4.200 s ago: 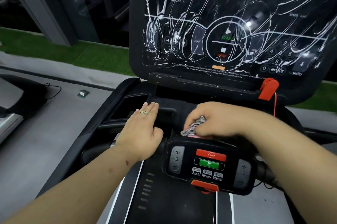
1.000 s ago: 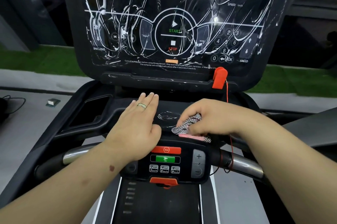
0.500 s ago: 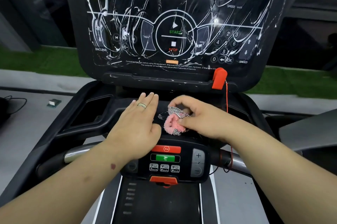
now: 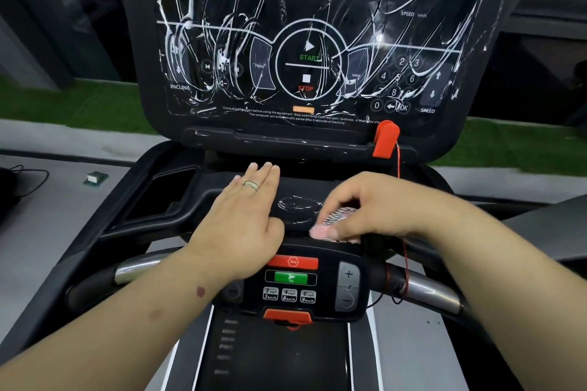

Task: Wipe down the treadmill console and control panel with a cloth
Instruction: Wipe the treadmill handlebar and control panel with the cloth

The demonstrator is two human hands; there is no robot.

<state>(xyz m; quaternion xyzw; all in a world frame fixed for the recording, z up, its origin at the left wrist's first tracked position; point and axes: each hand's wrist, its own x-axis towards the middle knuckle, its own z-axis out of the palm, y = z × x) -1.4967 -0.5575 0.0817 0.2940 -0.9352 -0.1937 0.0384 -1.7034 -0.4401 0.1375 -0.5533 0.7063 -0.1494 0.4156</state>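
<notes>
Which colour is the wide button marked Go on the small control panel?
Green, on the wide rectangular Go button; the head view shows it.

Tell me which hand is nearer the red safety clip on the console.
Right. The right hand, gripping the cloth, lies just below the red safety clip. The left hand rests flat farther off, down to the clip's left.

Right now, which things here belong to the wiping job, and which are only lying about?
For the job:
cloth, gripped by the right hand
console, streaked with white
control panel
tray, under the flat left hand

Lying about:
red safety clip with its cord
small box on the floor
black cable at far left
</notes>
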